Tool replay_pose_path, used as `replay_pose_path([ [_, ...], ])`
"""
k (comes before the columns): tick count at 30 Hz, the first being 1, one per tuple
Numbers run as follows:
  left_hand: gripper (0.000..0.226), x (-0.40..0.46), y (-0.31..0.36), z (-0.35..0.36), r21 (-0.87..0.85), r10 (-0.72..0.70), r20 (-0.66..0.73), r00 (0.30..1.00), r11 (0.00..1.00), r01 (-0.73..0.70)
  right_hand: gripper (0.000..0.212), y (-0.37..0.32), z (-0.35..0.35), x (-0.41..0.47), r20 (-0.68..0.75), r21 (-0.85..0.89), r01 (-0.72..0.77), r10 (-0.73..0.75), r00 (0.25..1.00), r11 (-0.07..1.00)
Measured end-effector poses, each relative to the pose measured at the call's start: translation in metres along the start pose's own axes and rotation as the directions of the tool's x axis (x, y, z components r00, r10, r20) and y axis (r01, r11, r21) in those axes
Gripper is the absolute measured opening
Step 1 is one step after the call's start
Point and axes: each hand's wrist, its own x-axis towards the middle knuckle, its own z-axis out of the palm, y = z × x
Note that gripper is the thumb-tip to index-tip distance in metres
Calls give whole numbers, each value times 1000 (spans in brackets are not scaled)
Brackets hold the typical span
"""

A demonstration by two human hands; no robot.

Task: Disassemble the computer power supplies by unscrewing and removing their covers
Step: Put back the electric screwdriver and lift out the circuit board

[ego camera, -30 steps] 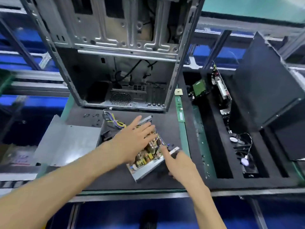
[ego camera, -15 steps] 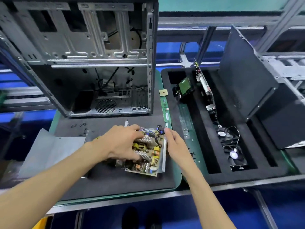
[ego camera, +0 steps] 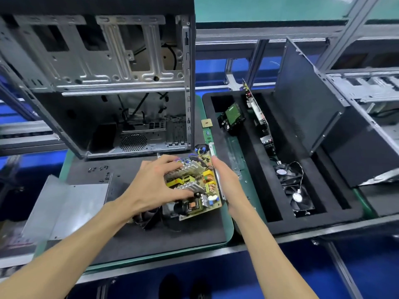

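Note:
An opened power supply [ego camera: 200,186] lies on the dark mat [ego camera: 168,231], its yellow circuit board with heat sinks and coils exposed. My left hand [ego camera: 157,186] grips the board from above, fingers curled over the heat sinks and thumb at its near side. My right hand [ego camera: 226,182] lies with straight fingers against the metal wall along the supply's right edge. The removed grey metal cover [ego camera: 64,203] rests flat on the mat to the left. Several small black screws [ego camera: 101,171] lie behind the cover.
An empty grey computer case [ego camera: 108,87] stands open at the back. A black foam tray [ego camera: 269,221] on the right holds a hard drive [ego camera: 232,117], an upright card [ego camera: 257,113] and black fans [ego camera: 293,186]. A dark side panel [ego camera: 313,100] leans at the far right.
The supply has been turned and shifted toward the mat's right edge. My left hand went from lying flat on the board to gripping it. My right hand moved up along its right side.

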Motion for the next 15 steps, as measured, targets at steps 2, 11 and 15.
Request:
replay_pose_path([
  [2, 91, 2, -5, 1, 113, 67, -40, 997, 992, -62, 59, -2, 3, 1, -18, -13, 19, -19, 1000, 1000],
  [11, 80, 4, -17, -12, -68, 93, -128, 987, 992, -102, 48, -7, 11, 9, 24, -78, -121, 123, 992, 990],
  [15, 60, 1, -7, -16, -161, 117, -311, 943, 971, -174, 38, -1, 18, 10, -32, -8, -186, 185, 982, 983],
])
